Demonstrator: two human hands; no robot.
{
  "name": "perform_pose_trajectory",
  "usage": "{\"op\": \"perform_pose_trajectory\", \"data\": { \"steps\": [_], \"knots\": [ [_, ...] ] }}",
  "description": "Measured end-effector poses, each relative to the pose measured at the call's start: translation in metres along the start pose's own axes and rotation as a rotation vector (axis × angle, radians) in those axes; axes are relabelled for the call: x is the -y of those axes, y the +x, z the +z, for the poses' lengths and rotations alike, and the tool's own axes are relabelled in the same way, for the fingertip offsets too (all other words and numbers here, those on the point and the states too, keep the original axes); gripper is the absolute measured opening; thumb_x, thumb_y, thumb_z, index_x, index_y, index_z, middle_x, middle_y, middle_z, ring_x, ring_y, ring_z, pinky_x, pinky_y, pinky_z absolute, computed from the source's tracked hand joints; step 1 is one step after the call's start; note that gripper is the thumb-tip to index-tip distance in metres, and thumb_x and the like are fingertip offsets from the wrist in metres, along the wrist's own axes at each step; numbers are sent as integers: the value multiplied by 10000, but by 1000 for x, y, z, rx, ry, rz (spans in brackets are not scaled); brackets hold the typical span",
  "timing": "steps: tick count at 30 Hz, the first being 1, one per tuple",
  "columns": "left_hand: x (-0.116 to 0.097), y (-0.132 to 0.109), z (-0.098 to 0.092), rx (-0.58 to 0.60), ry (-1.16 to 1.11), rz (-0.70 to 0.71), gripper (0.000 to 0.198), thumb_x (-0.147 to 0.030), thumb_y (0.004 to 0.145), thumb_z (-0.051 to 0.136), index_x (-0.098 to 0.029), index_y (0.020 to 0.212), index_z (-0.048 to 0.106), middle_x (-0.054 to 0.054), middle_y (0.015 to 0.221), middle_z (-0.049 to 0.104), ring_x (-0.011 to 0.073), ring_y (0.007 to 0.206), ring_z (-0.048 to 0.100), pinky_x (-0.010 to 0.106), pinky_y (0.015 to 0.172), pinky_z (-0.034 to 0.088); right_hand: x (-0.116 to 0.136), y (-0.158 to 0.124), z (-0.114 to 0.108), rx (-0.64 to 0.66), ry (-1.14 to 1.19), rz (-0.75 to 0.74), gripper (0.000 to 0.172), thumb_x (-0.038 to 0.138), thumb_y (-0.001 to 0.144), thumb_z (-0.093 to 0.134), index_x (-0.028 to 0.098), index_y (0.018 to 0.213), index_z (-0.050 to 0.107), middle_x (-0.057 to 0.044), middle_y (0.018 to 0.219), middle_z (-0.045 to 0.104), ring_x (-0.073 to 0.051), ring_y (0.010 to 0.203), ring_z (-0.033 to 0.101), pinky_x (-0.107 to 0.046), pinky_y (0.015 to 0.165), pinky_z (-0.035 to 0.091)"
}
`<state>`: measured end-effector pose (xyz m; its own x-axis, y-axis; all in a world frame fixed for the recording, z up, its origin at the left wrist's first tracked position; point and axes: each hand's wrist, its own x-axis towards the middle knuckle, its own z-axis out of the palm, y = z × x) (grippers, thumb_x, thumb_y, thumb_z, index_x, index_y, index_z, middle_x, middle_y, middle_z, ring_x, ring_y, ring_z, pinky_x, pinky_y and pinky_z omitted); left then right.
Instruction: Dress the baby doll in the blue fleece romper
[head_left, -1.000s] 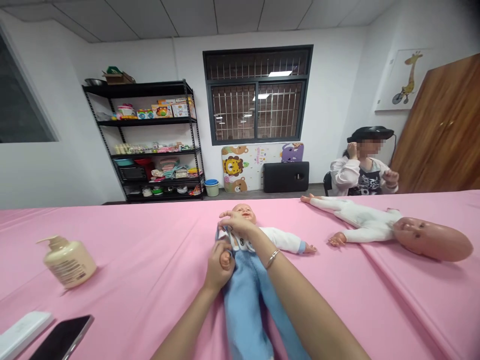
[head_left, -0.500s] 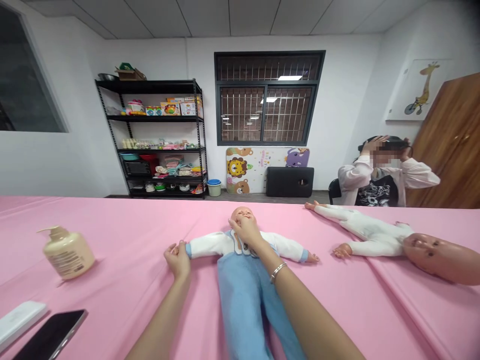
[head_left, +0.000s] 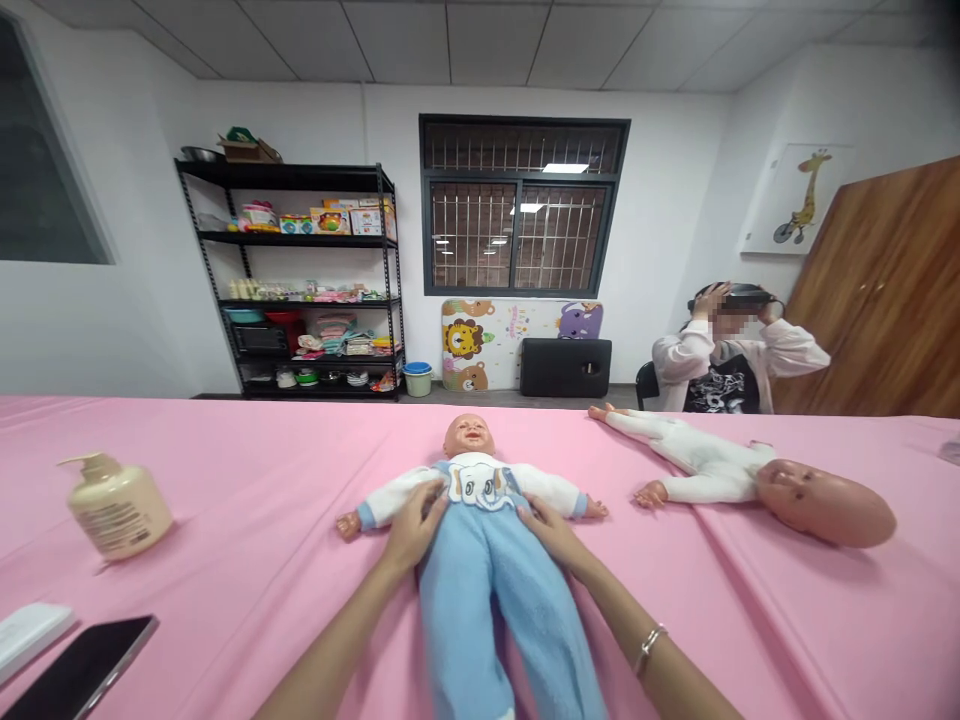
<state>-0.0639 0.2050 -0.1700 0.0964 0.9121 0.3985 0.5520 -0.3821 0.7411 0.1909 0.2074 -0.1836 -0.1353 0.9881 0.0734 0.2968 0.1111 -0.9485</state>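
I confirm my left hand (head_left: 411, 530) and right hand (head_left: 553, 533) lie open, fingers flat, ungripping, on either side of the baby doll (head_left: 480, 580) chest.

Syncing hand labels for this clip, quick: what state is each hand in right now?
Left hand: open, resting on the baby doll's chest, not gripping.
Right hand: open, lying against the blue overalls, not gripping.

Premises were a baby-care training room: far-wall metal shelving (head_left: 300, 240) held infant supplies, a pink-draped table (head_left: 225, 560) carried baby dolls (head_left: 480, 560), and a cartoon play mat (head_left: 517, 345) stood propped beyond.
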Motion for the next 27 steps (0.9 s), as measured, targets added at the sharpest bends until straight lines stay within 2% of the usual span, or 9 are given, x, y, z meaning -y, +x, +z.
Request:
{"op": "perform_pose_trajectory", "data": {
  "steps": [4, 8, 10, 12, 14, 17, 20, 24, 27],
  "knots": [
    [-23, -2, 1, 144, 83, -27, 478, -545, 818, 361, -160, 1024, 556, 34, 1050, 562, 121, 979, 517, 244, 897, 404, 15, -20, 9, 120, 82, -14, 690, 641, 653, 493, 134, 1121, 506, -67, 1175, 497, -92, 1066, 504, -224, 982, 422],
    [-26, 1, -22, 239, 150, -83, 462, -549, 807, 371, -123, 787, 546, 9, 758, 568, 80, 700, 506, 176, 656, 384, 25, -31, -1, 220, 64, 28, 642, 641, 661, 481, 107, 1015, 528, -57, 992, 563, -9, 749, 502, -108, 661, 410],
    [-33, 1, -29, 171, 182, -117, 378, -480, 804, 418, -130, 849, 556, 12, 792, 582, 85, 731, 527, 176, 671, 395, 19, -31, -6, 220, 65, 39, 613, 619, 656, 500, 100, 982, 524, -43, 892, 573, 17, 637, 449, -90, 567, 349],
    [-50, -4, -27, -17, 225, -90, 313, -389, 809, 435, -140, 959, 554, 29, 920, 590, 100, 861, 545, 195, 768, 419, 12, -25, -9, 84, 30, 19, 540, 562, 658, 518, 88, 917, 530, -31, 795, 570, 13, 608, 446, -92, 554, 340],
    [-74, -12, -12, -113, 234, 67, 304, -343, 841, 382, -149, 996, 558, 43, 1008, 575, 101, 955, 531, 210, 853, 418, 6, -18, -8, -156, -20, 5, 462, 508, 672, 502, 87, 861, 538, -29, 751, 567, -3, 622, 473, -101, 576, 364],
    [-105, -19, 29, 192, 257, 366, 297, -294, 864, 340, -204, 993, 592, 17, 992, 593, 85, 950, 543, 209, 887, 423, 8, -11, -6, -387, -26, 10, 439, 490, 674, 478, 104, 874, 534, -37, 787, 577, -23, 656, 510, -123, 622, 408],
    [-117, -13, 70, 325, 537, 331, 256, -140, 795, 370, -157, 825, 624, 50, 804, 601, 107, 772, 565, 252, 860, 443, 15, -13, -10, -294, -72, -25, 480, 524, 688, 429, 107, 904, 526, -56, 844, 577, -45, 725, 533, -159, 701, 443],
    [-106, 2, 92, 127, 645, 208, 359, -32, 727, 310, -37, 962, 581, 197, 1012, 521, 241, 998, 513, 423, 905, 402, 11, -21, -33, -127, -558, -56, 637, 444, 626, 518, 177, 1201, 463, -83, 1175, 478, -157, 1107, 465, -303, 1011, 365],
    [-93, 3, 90, -41, 606, 310, 369, -45, 780, 284, -92, 1030, 551, 134, 1074, 501, 200, 1082, 470, 403, 966, 384, -2, -22, -56, -108, -890, 137, 752, 332, 558, 560, 174, 1276, 404, -115, 1199, 451, -243, 1170, 407, -404, 1041, 292]
  ]
}}
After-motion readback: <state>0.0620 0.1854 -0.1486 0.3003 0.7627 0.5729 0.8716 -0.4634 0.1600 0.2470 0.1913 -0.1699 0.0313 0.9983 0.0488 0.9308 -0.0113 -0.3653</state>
